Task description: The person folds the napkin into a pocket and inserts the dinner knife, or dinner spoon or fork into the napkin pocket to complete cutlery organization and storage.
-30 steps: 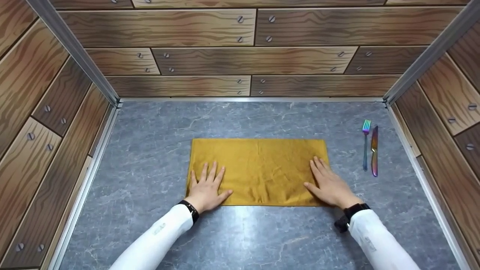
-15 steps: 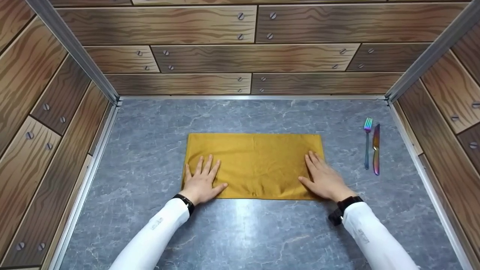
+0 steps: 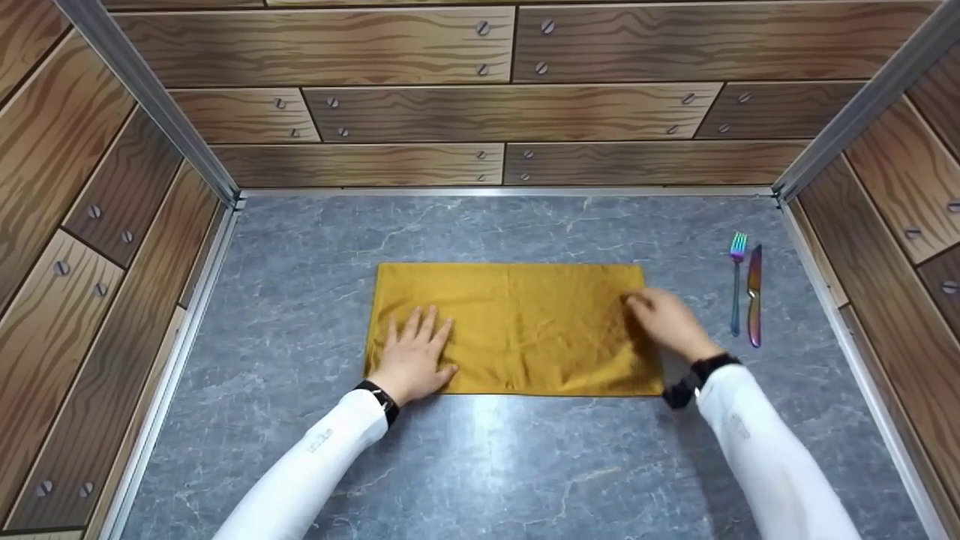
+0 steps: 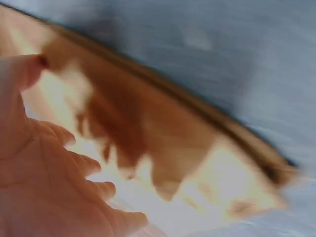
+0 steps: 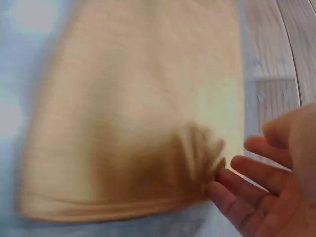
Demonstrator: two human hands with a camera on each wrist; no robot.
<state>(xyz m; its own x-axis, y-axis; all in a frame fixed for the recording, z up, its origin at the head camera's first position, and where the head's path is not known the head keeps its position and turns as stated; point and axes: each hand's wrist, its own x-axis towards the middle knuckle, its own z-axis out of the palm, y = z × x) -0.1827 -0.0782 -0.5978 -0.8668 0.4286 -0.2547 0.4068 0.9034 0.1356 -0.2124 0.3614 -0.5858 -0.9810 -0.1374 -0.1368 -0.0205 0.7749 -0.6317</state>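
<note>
A mustard-yellow cloth (image 3: 487, 300), folded into a rectangle, lies flat on the grey tabletop with light creases in its right half. Over its left end is my left hand (image 3: 414, 360), fingers straight and spread; the left wrist view has this hand (image 4: 54, 182) close over the fabric, casting a shadow on it. My right hand (image 3: 670, 321) is at the right edge, fingers loosely bent. In the right wrist view, that hand's bent fingers (image 5: 242, 197) overlap the cloth's corner area (image 5: 148, 98), with nothing gripped between them and the thumb.
A rainbow-coloured fork (image 3: 736, 281) and a matching knife (image 3: 754, 296) lie side by side to the right of the cloth. Wood-patterned walls (image 3: 420, 112) with metal edging enclose the grey tabletop (image 3: 300, 247) at the back and both sides.
The cloth slid slightly away and to the left under both hands, then stopped. Since then my right hand has lifted and bent its fingers, shifting rightward; my left hand has shifted slightly right.
</note>
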